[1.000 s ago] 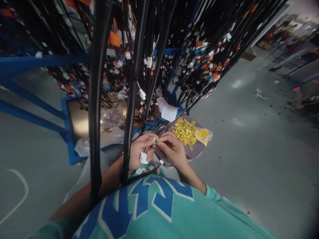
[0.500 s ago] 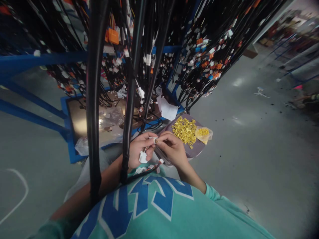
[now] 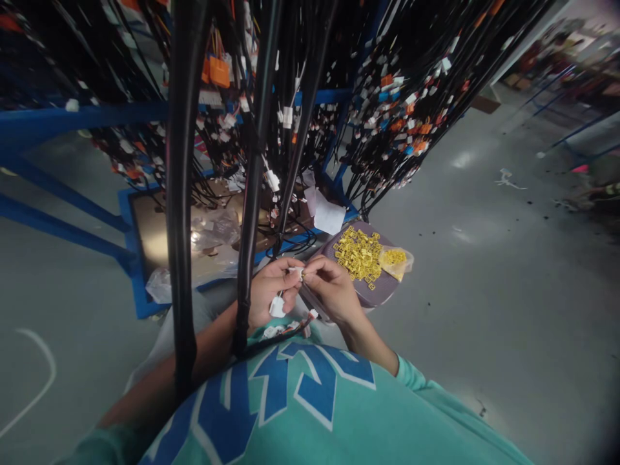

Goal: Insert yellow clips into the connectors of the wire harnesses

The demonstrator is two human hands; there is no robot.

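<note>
My left hand (image 3: 271, 294) pinches a small white wire connector (image 3: 297, 272) between thumb and fingers. Just below those fingers dangles a second white connector (image 3: 277, 306) on a short wire. My right hand (image 3: 335, 289) is closed in a pinch against the near end of the held connector; a tiny yellowish bit shows at its fingertips, too small to name. Close to my lap lies a wire bundle end with white plugs (image 3: 312, 314). Small yellow plastic pieces (image 3: 359, 253) lie heaped on a purple-grey lid or stool top (image 3: 382, 294), right of my hands.
Thick black sleeved cables (image 3: 180, 194) hang in front of my left forearm. A blue rack (image 3: 138, 290) carries dense harnesses with white, orange and blue connectors. A clear bag (image 3: 398, 263) of yellow pieces lies at the lid's edge. White paper (image 3: 327, 213) rests on the rack base.
Both hands stay together around the connector with barely any movement. The dangling white connector has swung slightly.
</note>
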